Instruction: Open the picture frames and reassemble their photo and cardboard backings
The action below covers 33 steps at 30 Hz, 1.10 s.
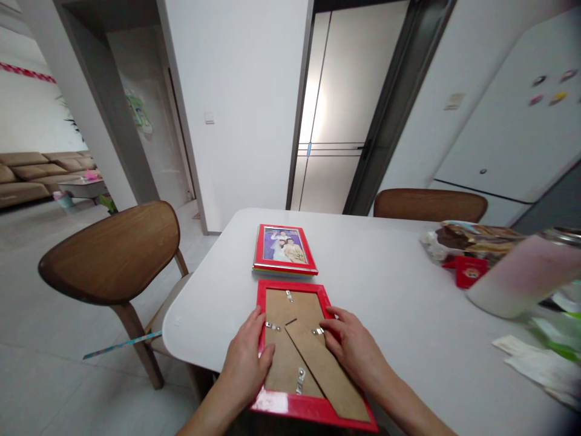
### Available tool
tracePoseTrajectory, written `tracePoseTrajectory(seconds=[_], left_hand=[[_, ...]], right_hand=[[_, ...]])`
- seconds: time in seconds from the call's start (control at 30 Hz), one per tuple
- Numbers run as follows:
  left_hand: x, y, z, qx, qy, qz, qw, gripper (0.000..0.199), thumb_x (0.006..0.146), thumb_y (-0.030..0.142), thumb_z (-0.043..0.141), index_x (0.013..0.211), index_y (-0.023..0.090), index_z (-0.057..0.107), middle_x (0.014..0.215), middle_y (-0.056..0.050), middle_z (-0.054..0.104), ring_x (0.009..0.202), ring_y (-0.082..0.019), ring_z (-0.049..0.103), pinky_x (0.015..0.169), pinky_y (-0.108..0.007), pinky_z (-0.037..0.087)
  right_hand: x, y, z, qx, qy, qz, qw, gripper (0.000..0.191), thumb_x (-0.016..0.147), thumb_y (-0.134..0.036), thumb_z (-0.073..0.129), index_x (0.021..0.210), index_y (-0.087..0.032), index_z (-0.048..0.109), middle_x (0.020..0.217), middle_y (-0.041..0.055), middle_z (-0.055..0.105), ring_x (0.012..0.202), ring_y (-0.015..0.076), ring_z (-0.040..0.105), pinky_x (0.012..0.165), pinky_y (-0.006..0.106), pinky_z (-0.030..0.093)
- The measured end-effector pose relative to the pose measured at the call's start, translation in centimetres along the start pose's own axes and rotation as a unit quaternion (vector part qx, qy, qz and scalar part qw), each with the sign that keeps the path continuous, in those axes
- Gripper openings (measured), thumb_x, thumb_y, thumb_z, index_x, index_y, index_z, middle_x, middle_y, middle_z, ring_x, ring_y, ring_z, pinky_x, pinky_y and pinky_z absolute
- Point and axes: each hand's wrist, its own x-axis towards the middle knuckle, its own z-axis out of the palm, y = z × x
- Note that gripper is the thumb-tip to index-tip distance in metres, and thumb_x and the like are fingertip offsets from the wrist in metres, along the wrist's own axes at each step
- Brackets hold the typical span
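Note:
A red picture frame (290, 403) lies face down at the table's near edge, its brown backing board and slanted stand showing, with metal clips on the board. My left hand (247, 357) grips its left side, thumb on the backing. At the right side, my right hand (351, 342) has its fingers bent at the frame's edge and the right clip. Just beyond lies a second red frame (258, 248), face up, with a photo of people in it, resting on something with a thin greenish edge.
The white table (381, 266) has a pink-and-white container (517, 278), a red packet (471, 271), plastic bags and tissues (535, 363) on its right. Wooden chairs stand at the left (118, 254) and the far side (429, 204).

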Motion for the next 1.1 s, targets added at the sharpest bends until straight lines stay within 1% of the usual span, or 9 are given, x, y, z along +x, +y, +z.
tracePoseTrajectory(seconds=[0.17,0.27,0.33,0.43,0.53,0.67,0.8,0.87,1.1], left_hand=[[-0.3,0.0,0.4,-0.027,0.003,-0.001,1.0,0.05,0.068,0.014,0.047,0.117,0.009,0.044,0.126,-0.014,0.042,0.115,-0.021,0.039,0.099,-0.037,0.03],[-0.3,-0.1,0.3,-0.028,0.005,-0.004,1.0,0.051,0.068,0.013,0.047,0.118,0.007,0.043,0.126,-0.014,0.042,0.116,-0.021,0.039,0.099,-0.036,0.03],[-0.3,-0.3,0.5,-0.026,0.008,-0.003,1.0,0.051,0.068,0.013,0.046,0.119,0.007,0.042,0.126,-0.014,0.041,0.116,-0.021,0.038,0.099,-0.036,0.03],[-0.3,-0.6,0.7,-0.023,0.016,0.003,1.0,0.049,0.07,0.015,0.045,0.118,0.009,0.043,0.126,-0.014,0.042,0.115,-0.02,0.039,0.098,-0.036,0.031],[-0.3,-0.6,0.8,-0.03,0.021,0.01,0.999,0.048,0.07,0.015,0.045,0.118,0.012,0.043,0.125,-0.012,0.044,0.115,-0.019,0.039,0.098,-0.035,0.031],[-0.4,-0.5,0.8,-0.043,0.027,0.008,0.999,0.051,0.067,0.012,0.046,0.118,0.013,0.043,0.126,-0.01,0.044,0.115,-0.019,0.039,0.098,-0.037,0.031],[-0.4,-0.3,0.6,-0.042,0.022,0.001,0.999,0.051,0.067,0.012,0.046,0.118,0.01,0.044,0.125,-0.012,0.043,0.115,-0.02,0.04,0.098,-0.036,0.031],[-0.3,-0.2,0.5,-0.043,0.018,0.0,0.999,0.051,0.067,0.012,0.046,0.118,0.011,0.043,0.126,-0.011,0.043,0.115,-0.02,0.039,0.099,-0.036,0.031],[-0.4,-0.1,0.4,-0.027,0.009,0.0,1.0,0.055,0.065,0.012,0.047,0.12,0.011,0.041,0.128,-0.011,0.04,0.116,-0.022,0.038,0.099,-0.038,0.031]], right_hand=[[0.5,-0.4,-0.4,-0.023,0.011,-0.014,1.0,0.026,0.075,-0.02,0.042,0.089,-0.016,0.064,0.101,0.0112,0.056,0.092,0.0198,0.051,0.08,0.03,0.04],[0.8,-2.2,-0.5,-0.05,0.031,-0.038,0.998,0.025,0.073,-0.021,0.047,0.093,-0.019,0.062,0.098,0.0093,0.058,0.091,0.0221,0.049,0.077,0.034,0.039],[1.3,-4.0,0.0,-0.029,0.023,-0.072,0.997,0.023,0.074,-0.022,0.048,0.092,-0.019,0.062,0.097,0.0083,0.058,0.091,0.0212,0.048,0.077,0.033,0.038],[2.2,-6.7,1.5,0.006,-0.014,-0.121,0.992,0.016,0.077,-0.025,0.047,0.079,-0.019,0.062,0.085,0.0062,0.058,0.082,0.0173,0.05,0.073,0.028,0.037],[3.1,-8.2,2.8,-0.009,-0.01,-0.12,0.993,0.019,0.078,-0.025,0.045,0.067,-0.018,0.059,0.076,0.0048,0.055,0.075,0.0157,0.049,0.068,0.026,0.036],[3.7,-7.7,3.1,-0.013,0.002,-0.115,0.993,0.021,0.08,-0.022,0.041,0.072,-0.017,0.059,0.078,0.0055,0.055,0.076,0.0155,0.049,0.07,0.026,0.036],[4.5,-5.8,2.5,-0.03,0.039,-0.07,0.996,0.025,0.08,-0.028,0.042,0.089,-0.013,0.06,0.092,0.011,0.058,0.088,0.0201,0.049,0.077,0.03,0.036],[5.0,-5.0,2.3,-0.038,0.049,-0.053,0.997,0.028,0.079,-0.026,0.042,0.096,-0.012,0.059,0.099,0.0127,0.058,0.093,0.0217,0.048,0.081,0.032,0.034],[6.1,-4.9,2.4,-0.019,0.015,-0.102,0.995,0.032,0.077,-0.021,0.04,0.099,-0.013,0.061,0.103,0.0115,0.061,0.092,0.0225,0.051,0.083,0.035,0.036]])
